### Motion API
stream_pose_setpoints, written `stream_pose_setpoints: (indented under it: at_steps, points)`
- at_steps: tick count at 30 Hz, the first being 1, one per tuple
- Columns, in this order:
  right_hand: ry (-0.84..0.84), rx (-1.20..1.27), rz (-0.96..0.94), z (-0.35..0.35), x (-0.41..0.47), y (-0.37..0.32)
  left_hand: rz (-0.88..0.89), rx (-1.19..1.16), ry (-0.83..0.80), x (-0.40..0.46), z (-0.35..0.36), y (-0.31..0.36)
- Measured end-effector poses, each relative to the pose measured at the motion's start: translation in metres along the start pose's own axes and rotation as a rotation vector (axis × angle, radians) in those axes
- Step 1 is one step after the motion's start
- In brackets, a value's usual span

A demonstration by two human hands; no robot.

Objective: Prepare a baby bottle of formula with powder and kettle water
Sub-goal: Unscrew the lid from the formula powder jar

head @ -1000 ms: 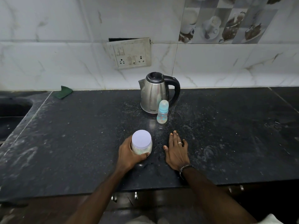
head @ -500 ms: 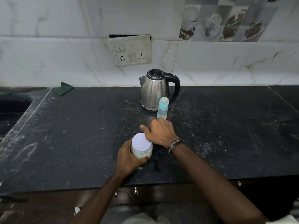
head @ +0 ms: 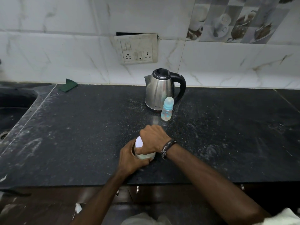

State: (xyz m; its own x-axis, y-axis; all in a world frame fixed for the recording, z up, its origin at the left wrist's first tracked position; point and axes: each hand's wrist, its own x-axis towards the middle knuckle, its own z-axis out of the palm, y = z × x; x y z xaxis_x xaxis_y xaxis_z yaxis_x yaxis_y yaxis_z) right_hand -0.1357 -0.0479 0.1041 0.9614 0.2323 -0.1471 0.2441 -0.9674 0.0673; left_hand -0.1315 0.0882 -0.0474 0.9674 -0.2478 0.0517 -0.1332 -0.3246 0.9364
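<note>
A powder jar (head: 145, 156) with a pale lid (head: 139, 142) stands near the front edge of the dark counter (head: 81, 135). My left hand (head: 129, 158) wraps around the jar's body from the left. My right hand (head: 153, 140) lies over the lid and grips it, hiding most of it. Behind them a steel kettle (head: 159, 90) with a black handle stands by the wall. A small capped baby bottle (head: 166, 109) with a light blue top stands upright just in front of the kettle, apart from both hands.
A sink (head: 14, 108) is set into the counter at the far left. A green cloth (head: 69, 85) lies at the back left by the wall. A switch and socket plate (head: 137, 49) hangs on the tiles above the kettle. White powder dusts the counter.
My right hand has lifted off the counter, swung left and closed over the jar's lid. My left hand has kept its hold on the jar.
</note>
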Motion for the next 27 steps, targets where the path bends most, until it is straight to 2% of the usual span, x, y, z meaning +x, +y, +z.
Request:
stream_pose_setpoints:
  at_steps: [11,16,19,21,23,25,27]
  points:
    - [0.047,0.026,-0.151,0.004,0.004,0.013,0.033,0.007,0.010,0.001,-0.001,0.007]
    - [-0.037,-0.094,-0.331,0.009,0.006,0.017,0.078,0.027,-0.043,0.000,-0.006,0.009]
    - [-0.129,-0.072,-0.387,0.006,0.007,0.019,0.102,0.035,-0.051,-0.001,-0.005,0.013]
    - [-0.193,0.021,-0.354,0.002,0.006,0.019,0.088,0.029,-0.050,0.000,-0.005,0.010]
    - [-0.145,0.071,-0.277,0.000,0.004,0.016,0.064,0.027,-0.064,0.002,-0.006,0.005]
    - [-0.064,-0.047,-0.162,-0.001,0.001,0.008,0.051,0.035,-0.077,0.004,-0.005,-0.001]
    - [-0.073,-0.139,-0.052,0.002,-0.001,-0.003,0.047,0.043,-0.071,0.004,-0.004,-0.001]
